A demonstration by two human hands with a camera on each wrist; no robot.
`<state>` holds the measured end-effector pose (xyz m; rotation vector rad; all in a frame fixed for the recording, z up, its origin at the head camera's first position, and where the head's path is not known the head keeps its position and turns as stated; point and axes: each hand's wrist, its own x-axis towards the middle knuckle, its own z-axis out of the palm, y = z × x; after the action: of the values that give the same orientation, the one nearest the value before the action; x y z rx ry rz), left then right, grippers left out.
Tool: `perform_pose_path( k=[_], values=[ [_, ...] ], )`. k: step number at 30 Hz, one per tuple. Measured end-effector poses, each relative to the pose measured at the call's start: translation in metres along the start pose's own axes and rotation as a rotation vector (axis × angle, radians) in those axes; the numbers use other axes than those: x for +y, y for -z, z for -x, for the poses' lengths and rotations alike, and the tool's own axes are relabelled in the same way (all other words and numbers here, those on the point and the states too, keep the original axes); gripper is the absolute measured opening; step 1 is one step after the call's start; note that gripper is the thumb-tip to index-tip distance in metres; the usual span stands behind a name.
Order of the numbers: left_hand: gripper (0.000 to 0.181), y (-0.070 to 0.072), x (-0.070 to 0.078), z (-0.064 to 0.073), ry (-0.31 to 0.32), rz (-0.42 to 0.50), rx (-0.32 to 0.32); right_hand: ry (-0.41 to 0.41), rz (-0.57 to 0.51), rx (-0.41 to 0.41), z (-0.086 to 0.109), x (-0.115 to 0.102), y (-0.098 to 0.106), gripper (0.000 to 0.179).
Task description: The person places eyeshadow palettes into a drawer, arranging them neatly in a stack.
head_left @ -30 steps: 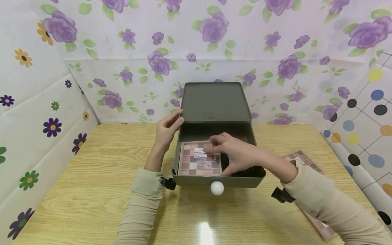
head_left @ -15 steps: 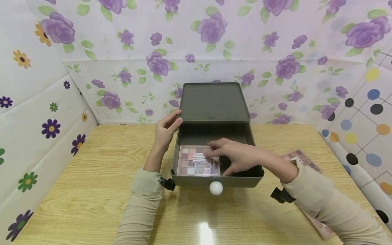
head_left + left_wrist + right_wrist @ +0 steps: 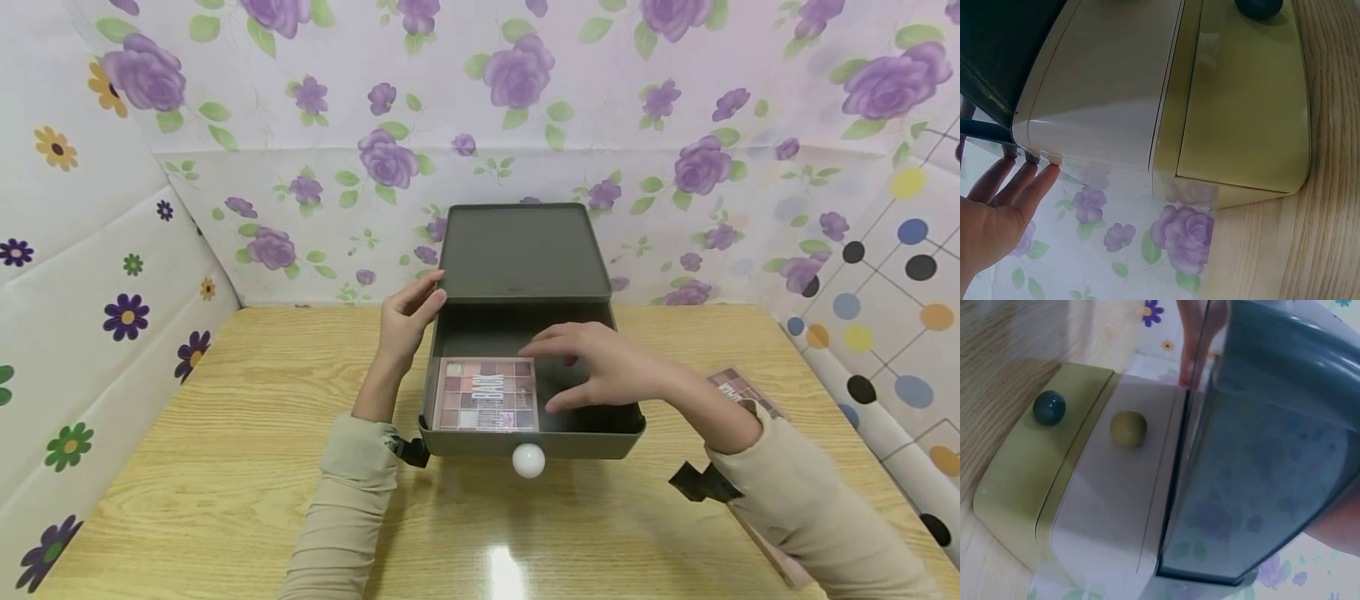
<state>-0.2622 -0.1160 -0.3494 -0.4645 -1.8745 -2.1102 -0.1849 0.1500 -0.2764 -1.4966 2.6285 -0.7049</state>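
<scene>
A pink eyeshadow palette [image 3: 486, 395] with a grid of squares lies flat in the left front of a dark grey drawer [image 3: 592, 446] pulled out from the top of a small drawer unit [image 3: 525, 250]. My right hand [image 3: 611, 362] hovers over the drawer's right half, thumb and fingers spread, just right of the palette and holding nothing. At the upper left of the unit, my left hand [image 3: 407, 325] touches its side with the fingertips. The left wrist view shows those fingers [image 3: 1035, 187] extended against the unit's upper side.
Below the grey drawer are a whitish drawer [image 3: 1107, 487] with a yellowish knob and a green drawer [image 3: 1029, 469] with a dark knob. More palettes [image 3: 738, 385] lie on the wooden table [image 3: 225, 467] at the right, partly hidden by my right arm. A flowered sheet [image 3: 315, 208] hangs behind.
My right hand has let go of the palette and moved up and to the right. The palette has settled toward the drawer's front. The left hand stays put.
</scene>
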Motion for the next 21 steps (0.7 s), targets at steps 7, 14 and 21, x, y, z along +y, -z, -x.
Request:
perform_pose_path(
  k=[7,14,21],
  values=[
    [0.035,0.000,0.000,0.000,0.008,-0.003,0.000,0.009,-0.092,0.091,0.014,0.002,0.007,0.048],
    [0.035,0.000,0.000,0.000,0.007,0.001,-0.002,-0.033,-0.110,0.113,0.028,0.000,0.016,0.046],
    [0.035,0.000,0.001,0.000,0.007,0.006,0.001,-0.006,-0.092,0.172,0.040,-0.001,0.019,0.045]
  ],
)
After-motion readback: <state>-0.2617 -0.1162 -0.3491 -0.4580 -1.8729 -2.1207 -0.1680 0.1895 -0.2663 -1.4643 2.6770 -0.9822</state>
